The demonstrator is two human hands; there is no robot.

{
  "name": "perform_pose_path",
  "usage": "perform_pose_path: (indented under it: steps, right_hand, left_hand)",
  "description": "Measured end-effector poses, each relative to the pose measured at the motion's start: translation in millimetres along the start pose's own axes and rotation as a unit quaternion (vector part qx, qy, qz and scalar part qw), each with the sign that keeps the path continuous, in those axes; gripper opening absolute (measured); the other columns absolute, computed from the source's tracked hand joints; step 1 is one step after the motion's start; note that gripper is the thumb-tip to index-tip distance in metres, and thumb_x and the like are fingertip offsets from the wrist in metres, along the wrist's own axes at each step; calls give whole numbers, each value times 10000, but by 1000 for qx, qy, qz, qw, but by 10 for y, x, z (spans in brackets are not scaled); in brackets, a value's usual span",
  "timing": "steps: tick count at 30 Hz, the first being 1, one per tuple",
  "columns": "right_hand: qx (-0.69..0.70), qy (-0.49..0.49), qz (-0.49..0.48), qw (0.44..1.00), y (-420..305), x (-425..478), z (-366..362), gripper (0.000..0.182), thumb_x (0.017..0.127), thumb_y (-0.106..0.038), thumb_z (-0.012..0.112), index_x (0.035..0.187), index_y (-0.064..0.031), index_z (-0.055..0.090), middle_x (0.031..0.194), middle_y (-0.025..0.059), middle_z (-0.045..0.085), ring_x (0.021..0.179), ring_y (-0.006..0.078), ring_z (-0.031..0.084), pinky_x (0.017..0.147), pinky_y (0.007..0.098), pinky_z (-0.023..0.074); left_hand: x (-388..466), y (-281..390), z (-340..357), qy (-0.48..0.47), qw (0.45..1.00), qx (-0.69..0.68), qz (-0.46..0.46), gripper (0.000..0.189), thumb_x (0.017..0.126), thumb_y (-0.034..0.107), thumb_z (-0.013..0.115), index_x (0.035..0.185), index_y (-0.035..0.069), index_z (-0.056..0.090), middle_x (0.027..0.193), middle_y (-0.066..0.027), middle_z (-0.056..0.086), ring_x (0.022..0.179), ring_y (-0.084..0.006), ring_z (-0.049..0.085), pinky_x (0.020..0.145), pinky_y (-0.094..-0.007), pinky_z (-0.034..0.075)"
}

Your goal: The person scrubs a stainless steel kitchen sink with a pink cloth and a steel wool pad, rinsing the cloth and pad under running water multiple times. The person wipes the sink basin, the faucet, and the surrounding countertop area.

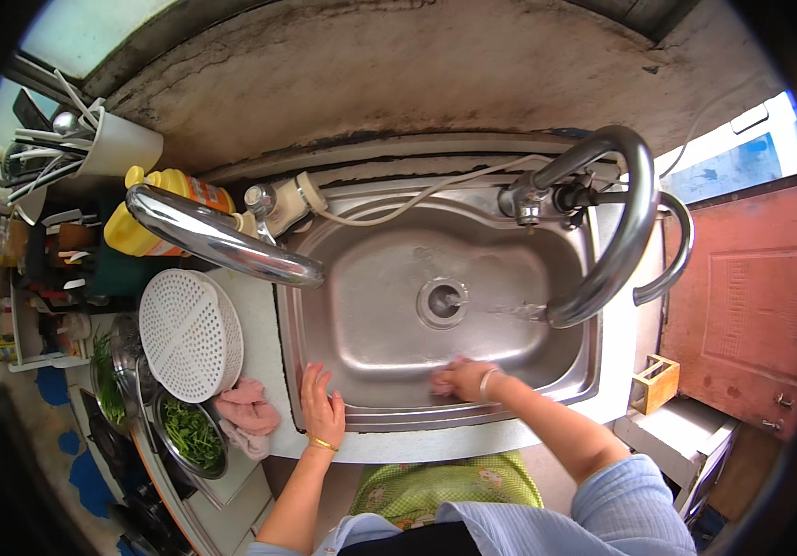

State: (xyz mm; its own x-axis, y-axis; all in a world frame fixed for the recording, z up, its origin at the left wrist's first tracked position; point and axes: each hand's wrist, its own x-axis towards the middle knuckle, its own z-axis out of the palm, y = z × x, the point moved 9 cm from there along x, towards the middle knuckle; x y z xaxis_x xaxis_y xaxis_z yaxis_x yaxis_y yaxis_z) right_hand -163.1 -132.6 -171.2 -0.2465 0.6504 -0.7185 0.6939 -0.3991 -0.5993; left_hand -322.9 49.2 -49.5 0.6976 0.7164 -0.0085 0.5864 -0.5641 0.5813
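Observation:
Before me is a stainless steel sink. My right hand, slightly blurred, presses a small pink cloth against the sink's near inner wall; the fingers partly hide the cloth. My left hand lies on the near left corner of the rim, fingers extended, with nothing in it. From the curved spout of the right faucet, a thin stream of water runs toward the round drain.
A second chrome faucet reaches over the left rim. To the left stand yellow bottles, a white perforated colander, a metal bowl of leafy greens and crumpled pink cloths. A wooden block sits at right.

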Motion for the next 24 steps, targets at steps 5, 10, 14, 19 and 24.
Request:
perform_pose_path:
  steps: [5, 10, 14, 19, 24]
  right_hand:
    - [13, 193, 55, 980, 1115, -739, -614, 286, 765, -166, 566, 1045, -178, 624, 958, 70, 633, 844, 278, 603, 752, 360, 483]
    - [-104, 480, 179, 853, 1387, -1048, -1471, 357, 694, -73, 587, 1045, -98, 525, 1111, 180, 475, 962, 377, 502, 782, 458, 450]
    - [1, 443, 170, 880, 1417, -108, -693, 372, 771, -149, 557, 1142, -141, 528, 1202, 150, 469, 942, 373, 510, 817, 461, 446]
    - [-171, 375, 59, 909, 753, -236, -1198, 377, 802, -234, 559, 1178, -249, 560, 1067, 27, 594, 928, 307, 523, 816, 358, 447]
    - [-408, 311, 50, 857, 553, -1053, -2195, 418, 717, -231, 593, 1134, -222, 578, 1207, 35, 512, 1089, 235, 449, 840, 392, 410]
  left_hand:
    - [-54, 378, 361, -119, 984, 84, 101, 272, 734, 61, 565, 1004, 35, 593, 1163, -105, 499, 1239, -311, 372, 1062, -491, 247]
    - [-44, 351, 390, -110, 986, 82, 92, 275, 704, 43, 556, 976, 33, 599, 1086, -99, 544, 1180, -300, 438, 1032, -477, 298]
    - [-31, 373, 379, -103, 986, 85, 102, 294, 668, 37, 545, 958, 30, 594, 1031, -100, 569, 1114, -294, 491, 987, -455, 344]
    - [-76, 321, 342, -92, 988, 70, 105, 299, 655, 40, 546, 951, 26, 592, 1005, -111, 578, 1065, -291, 522, 954, -443, 372]
    - [-86, 272, 321, -73, 990, 72, 97, 275, 652, 34, 552, 923, 14, 596, 955, -125, 589, 1009, -291, 550, 913, -436, 398]
